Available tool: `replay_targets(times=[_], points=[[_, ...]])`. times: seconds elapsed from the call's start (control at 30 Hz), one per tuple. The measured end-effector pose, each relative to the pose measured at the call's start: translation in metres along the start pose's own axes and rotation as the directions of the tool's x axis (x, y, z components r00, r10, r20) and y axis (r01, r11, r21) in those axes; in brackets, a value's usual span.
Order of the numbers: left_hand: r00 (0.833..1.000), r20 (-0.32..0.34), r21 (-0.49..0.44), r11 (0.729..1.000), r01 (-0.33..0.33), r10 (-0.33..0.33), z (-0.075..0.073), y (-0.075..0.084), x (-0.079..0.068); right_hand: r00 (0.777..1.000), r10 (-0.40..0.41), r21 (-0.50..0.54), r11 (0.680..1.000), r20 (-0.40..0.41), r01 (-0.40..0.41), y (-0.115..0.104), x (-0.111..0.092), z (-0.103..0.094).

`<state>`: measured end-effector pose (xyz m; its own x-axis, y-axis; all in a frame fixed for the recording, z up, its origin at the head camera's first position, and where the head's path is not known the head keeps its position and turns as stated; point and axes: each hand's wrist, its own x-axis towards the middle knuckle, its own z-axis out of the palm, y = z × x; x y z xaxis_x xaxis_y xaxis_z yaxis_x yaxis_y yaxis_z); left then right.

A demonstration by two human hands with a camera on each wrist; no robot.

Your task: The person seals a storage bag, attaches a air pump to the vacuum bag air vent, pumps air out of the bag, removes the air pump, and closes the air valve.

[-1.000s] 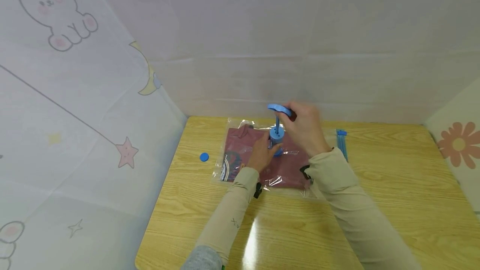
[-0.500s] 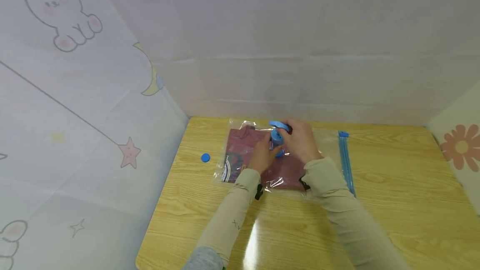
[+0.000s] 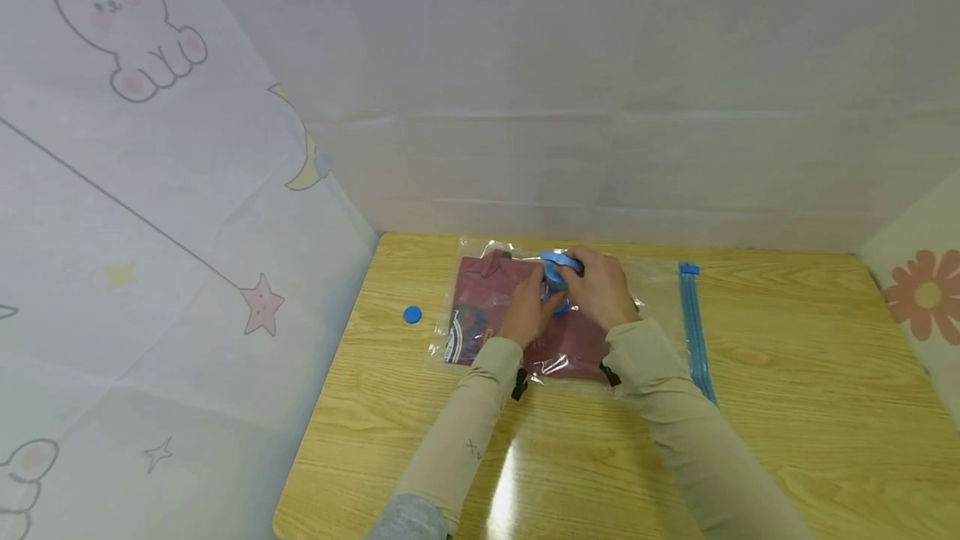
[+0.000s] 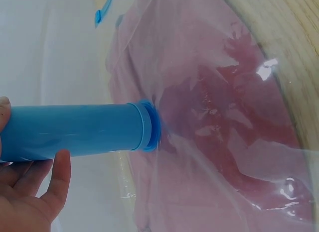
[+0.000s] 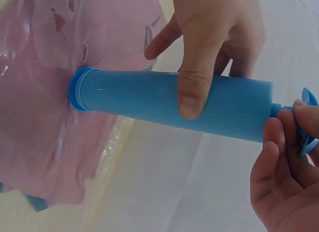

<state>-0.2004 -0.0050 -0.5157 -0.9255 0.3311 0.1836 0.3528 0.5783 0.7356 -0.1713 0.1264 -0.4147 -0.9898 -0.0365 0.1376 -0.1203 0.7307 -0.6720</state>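
Note:
A blue hand pump (image 4: 75,130) stands on a clear plastic vacuum bag (image 3: 660,290), its wider collar seated on the bag's surface. Inside the bag lies a folded dark-red garment (image 3: 491,286) with a printed patch at the left. My left hand (image 3: 525,313) grips the pump barrel, the thumb (image 5: 194,92) lying along it. With its fingers round the blue pump handle (image 3: 558,258), my right hand (image 3: 602,288) holds it close above the barrel. In the right wrist view only a short piece of the rod shows between barrel and handle.
A round blue cap (image 3: 412,315) lies on the wooden table (image 3: 360,390) left of the bag. A blue zip strip (image 3: 697,340) with a slider (image 3: 689,268) runs along the bag's right end. Patterned white sheets (image 3: 480,157) stand behind and beside the table.
My right hand has moved down with the pump handle, and the long stretch of rod seen earlier has gone into the barrel. My left hand stays on the barrel.

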Motion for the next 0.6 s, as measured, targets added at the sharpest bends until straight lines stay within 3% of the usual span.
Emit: replay_targets(times=[0.6], points=[[1.000, -0.005, -0.007, 1.000, -0.028, 0.028, -0.0008, 0.0008, -0.0013, 1.000, -0.020, -0.041, 0.999, 0.001, 0.020, 0.0000, 0.0009, 0.0008]])
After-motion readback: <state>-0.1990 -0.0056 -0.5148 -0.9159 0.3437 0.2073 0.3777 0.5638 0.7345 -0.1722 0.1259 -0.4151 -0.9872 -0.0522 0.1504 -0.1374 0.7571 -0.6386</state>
